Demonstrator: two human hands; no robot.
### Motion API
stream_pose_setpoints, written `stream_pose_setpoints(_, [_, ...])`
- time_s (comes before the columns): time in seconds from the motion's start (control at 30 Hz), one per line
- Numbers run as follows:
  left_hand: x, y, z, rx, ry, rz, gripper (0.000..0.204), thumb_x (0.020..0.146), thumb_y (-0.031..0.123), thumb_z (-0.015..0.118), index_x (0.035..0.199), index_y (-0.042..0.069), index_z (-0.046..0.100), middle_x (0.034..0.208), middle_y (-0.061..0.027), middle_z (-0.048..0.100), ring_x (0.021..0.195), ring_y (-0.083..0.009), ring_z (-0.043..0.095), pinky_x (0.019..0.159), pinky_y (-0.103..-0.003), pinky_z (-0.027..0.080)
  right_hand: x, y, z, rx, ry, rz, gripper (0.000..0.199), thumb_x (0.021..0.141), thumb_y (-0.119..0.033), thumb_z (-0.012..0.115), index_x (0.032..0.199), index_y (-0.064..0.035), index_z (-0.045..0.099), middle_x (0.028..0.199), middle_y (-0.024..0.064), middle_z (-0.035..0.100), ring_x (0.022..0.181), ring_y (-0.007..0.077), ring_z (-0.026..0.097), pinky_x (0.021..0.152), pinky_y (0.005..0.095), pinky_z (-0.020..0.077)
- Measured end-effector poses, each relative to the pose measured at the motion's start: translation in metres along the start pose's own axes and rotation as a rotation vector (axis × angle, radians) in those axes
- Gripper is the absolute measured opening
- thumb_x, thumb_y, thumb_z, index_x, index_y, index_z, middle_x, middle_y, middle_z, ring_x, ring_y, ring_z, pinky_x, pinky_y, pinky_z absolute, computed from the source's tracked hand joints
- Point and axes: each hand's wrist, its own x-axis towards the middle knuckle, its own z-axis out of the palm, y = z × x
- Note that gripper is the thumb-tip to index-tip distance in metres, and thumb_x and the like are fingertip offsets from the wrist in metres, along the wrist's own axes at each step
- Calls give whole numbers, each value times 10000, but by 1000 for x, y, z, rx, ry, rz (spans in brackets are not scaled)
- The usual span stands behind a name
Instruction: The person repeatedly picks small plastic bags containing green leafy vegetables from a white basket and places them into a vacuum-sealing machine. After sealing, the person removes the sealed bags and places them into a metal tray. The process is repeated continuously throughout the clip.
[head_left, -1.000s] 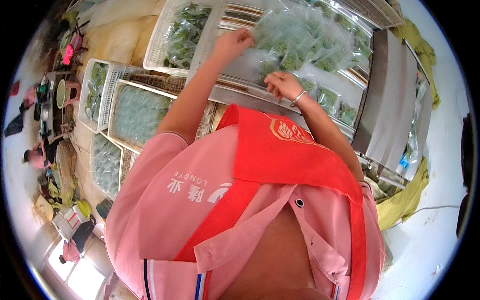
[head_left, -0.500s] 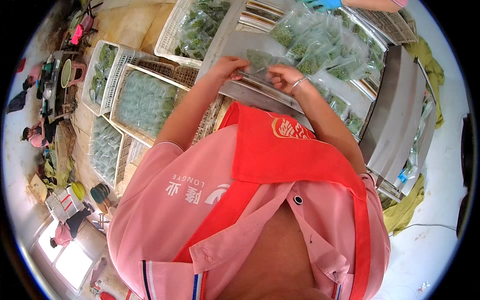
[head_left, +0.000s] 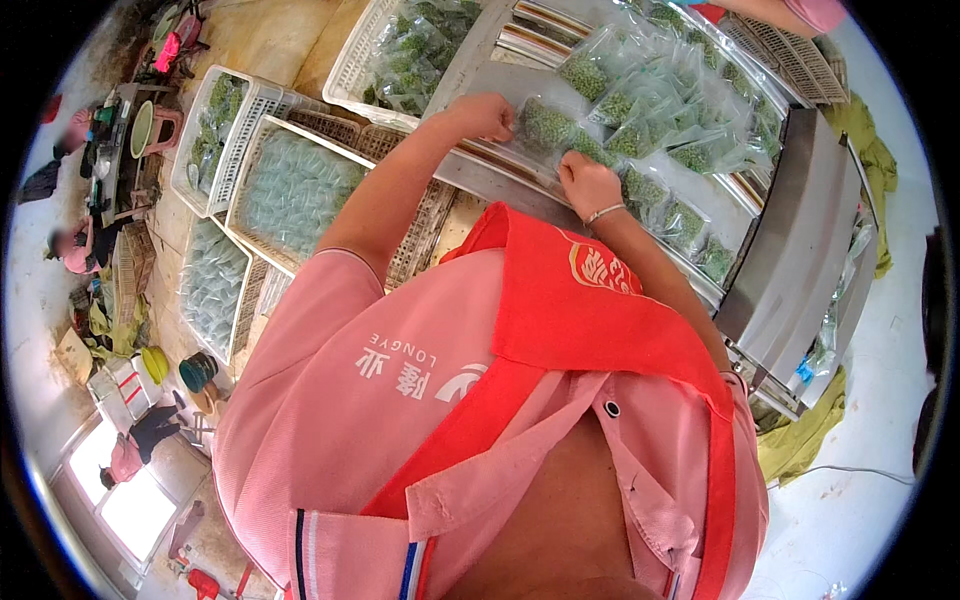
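Observation:
A clear plastic bag of small green produce (head_left: 548, 124) lies at the edge of the metal worktop, between my two hands. My left hand (head_left: 484, 116) has its fingers curled closed at the bag's left edge. My right hand (head_left: 590, 186), a bracelet at its wrist, is closed at the bag's near right corner. The fingertips are partly hidden, but both hands appear to pinch the plastic. Just beyond and to the right, several more filled clear bags (head_left: 668, 100) lie heaped and overlapping. Others (head_left: 684, 222) lie in a row along the near edge.
White plastic crates with filled bags stand at my left: one crate (head_left: 232, 215), another crate (head_left: 178, 190) and a far crate (head_left: 333, 88). A grey metal housing (head_left: 790, 235) rises at the right. A co-worker's arm (head_left: 775, 12) reaches in at the top right. People sit at the far left.
The bag now lies flatter and nearer the heap, its green contents showing more plainly. My hands have shifted right and closed up. The co-worker's blue-gloved hand has mostly left the top edge.

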Motion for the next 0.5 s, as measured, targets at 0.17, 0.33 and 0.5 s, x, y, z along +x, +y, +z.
stream_pose_setpoints(0.17, [5,-2,-4,0,-81,-18,238,671,232,698,769,30,618,635,-54,616,550,-128,597,493,-279,459,-20,-5,1,-41,-62,-51,210,841,-220,503,1005,-91,476,962,154,578,745,370,619,621,474,505])
stream_pose_setpoints(0.33, [4,0,-3,-26,-56,-34,226,660,229,694,752,37,616,616,-48,605,534,-134,578,483,-285,448,-12,-10,2,-37,-118,32,295,824,-187,503,1093,-94,421,972,168,542,772,369,618,630,479,504])
stream_pose_setpoints(0.5, [6,-5,1,-98,-55,-55,234,656,235,694,763,42,618,601,-44,606,526,-140,573,490,-292,442,-11,-11,-13,-77,-277,-140,257,807,-186,510,1056,-122,498,970,166,550,776,361,615,657,463,506])
